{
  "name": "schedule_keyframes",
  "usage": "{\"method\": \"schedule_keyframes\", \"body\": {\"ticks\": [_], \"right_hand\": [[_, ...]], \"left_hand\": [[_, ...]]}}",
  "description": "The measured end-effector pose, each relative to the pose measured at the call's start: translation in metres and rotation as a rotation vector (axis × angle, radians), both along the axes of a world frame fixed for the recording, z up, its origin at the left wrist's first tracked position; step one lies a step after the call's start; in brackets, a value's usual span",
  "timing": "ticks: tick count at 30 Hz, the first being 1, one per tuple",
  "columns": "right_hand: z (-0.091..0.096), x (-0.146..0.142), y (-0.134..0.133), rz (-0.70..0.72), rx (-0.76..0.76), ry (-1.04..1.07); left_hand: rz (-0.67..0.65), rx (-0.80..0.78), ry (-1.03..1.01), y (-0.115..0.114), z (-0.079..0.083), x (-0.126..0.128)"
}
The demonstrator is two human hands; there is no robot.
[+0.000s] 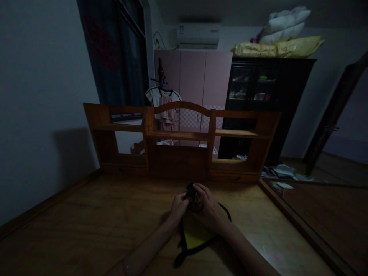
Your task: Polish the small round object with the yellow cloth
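Observation:
Both of my hands are together over a wooden tabletop [94, 214]. Between them is a small dark object [196, 205] with a mottled pattern; the dim light hides what kind of thing it is. My left hand [178, 207] pinches its left side with thumb and fingers. Curled over its top and right side is my right hand [211, 209]. Below the hands lies a flat yellow piece with black edging [198, 232], and a dark rounded end sticks out at its lower left corner. Whether the yellow piece and the dark object are joined, I cannot tell.
A wooden shelf unit [181, 136] stands along the far edge of the tabletop. A raised wooden rail [293, 218] borders the right side, and a wall [43, 115] the left. Beyond are a pink wardrobe [191, 76], a black cabinet [293, 84] and hanging clothes [166, 103].

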State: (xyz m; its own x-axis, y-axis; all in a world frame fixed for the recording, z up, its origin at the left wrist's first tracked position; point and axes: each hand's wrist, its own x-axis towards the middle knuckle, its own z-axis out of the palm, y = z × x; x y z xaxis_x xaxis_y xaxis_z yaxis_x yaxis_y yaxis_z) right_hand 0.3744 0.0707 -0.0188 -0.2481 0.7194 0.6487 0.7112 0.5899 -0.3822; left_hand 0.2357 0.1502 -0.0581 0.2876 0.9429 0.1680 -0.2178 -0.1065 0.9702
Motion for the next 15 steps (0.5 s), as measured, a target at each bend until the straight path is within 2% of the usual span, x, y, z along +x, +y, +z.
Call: {"method": "schedule_keyframes", "body": {"ticks": [4,8,12,15], "right_hand": [[-0.0003,0.003,-0.0007,0.044,-0.048,-0.018],[-0.0054,0.0022,0.0032,0.017,-0.065,0.001],[-0.0077,-0.0019,0.0059,-0.01,-0.078,0.033],[-0.0038,-0.0035,0.0034,-0.001,-0.087,0.059]], "left_hand": [[0.014,0.009,-0.015,0.0054,-0.0045,-0.0009],[0.026,-0.042,-0.022,0.0103,-0.0081,-0.0019],[0.034,-0.092,-0.049,0.0103,-0.0062,-0.0031],[0.059,-0.098,0.018,0.0096,-0.0036,-0.0045]]}}
